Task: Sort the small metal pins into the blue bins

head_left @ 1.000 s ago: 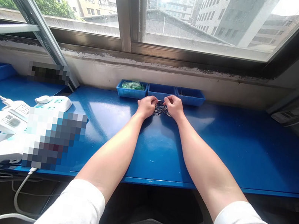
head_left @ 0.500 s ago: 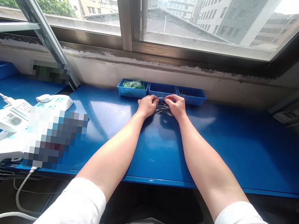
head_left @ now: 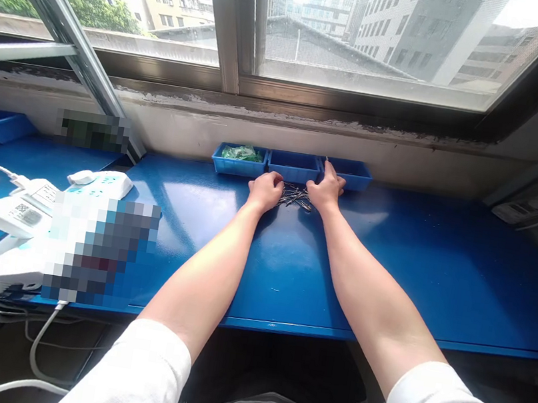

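A loose pile of thin, dark metal pieces [head_left: 296, 196], like slim screws or pins, lies on the blue table between my hands. My left hand [head_left: 265, 190] rests at the pile's left edge, fingers curled and thumb and fingertips together; anything between them is too small to make out. On the other side, my right hand [head_left: 328, 187] reaches over the front rim of the right blue bin [head_left: 360, 180], with its index finger stretched forward and thumb apart. A tiny pale spot shows at that fingertip; I cannot tell what it is.
Beside the right bin stand a middle blue bin [head_left: 288, 162] and a left blue bin [head_left: 238, 168] holding green plastic packets [head_left: 242, 152]. A white power strip [head_left: 99, 184] with plugs and cables takes up the table's left side. A metal post [head_left: 85, 76] slants behind it.
My hands were together above the pile, pinching a thin metal piece between them. My right hand has moved forward to the right bin and its fingers have spread. My left hand stays nearly in place.
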`<state>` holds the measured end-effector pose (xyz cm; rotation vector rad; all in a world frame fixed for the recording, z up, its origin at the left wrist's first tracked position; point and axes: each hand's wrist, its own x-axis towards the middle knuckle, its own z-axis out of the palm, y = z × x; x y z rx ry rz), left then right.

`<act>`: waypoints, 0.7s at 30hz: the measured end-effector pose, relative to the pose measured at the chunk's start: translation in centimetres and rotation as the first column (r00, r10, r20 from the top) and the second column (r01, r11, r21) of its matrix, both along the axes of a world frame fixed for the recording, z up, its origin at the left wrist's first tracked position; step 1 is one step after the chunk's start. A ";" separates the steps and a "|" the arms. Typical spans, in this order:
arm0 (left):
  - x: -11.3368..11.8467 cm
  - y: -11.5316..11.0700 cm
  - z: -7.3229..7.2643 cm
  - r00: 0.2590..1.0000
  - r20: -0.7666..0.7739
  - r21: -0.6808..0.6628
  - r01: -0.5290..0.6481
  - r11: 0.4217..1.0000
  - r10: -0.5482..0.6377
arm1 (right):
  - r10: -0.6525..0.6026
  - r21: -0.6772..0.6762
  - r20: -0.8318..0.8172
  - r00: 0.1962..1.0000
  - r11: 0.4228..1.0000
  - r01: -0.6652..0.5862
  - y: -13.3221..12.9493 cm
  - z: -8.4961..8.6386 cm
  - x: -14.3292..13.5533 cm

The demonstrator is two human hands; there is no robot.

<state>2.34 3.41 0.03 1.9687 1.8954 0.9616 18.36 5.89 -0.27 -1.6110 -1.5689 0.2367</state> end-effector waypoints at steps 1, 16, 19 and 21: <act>0.0 0.0 0.0 1.000 -0.002 -0.004 -0.001 1.000 0.001 | 0.003 -0.019 0.004 1.000 1.000 -0.003 0.1 -0.1 0.0; 0.0 0.3 -0.2 1.000 0.008 0.020 -0.005 1.000 0.005 | 0.036 0.140 0.095 0.995 0.989 -0.049 -0.2 -0.5 -1.0; 0.0 0.2 -0.2 1.000 -0.002 0.015 -0.002 1.000 0.002 | 0.135 0.091 0.126 0.983 0.985 -0.147 -0.4 -0.5 -1.3; 0.0 0.2 -0.2 1.000 -0.005 0.019 0.003 1.000 -0.003 | 0.189 0.025 0.157 0.969 0.981 -0.195 -0.5 -0.7 -1.4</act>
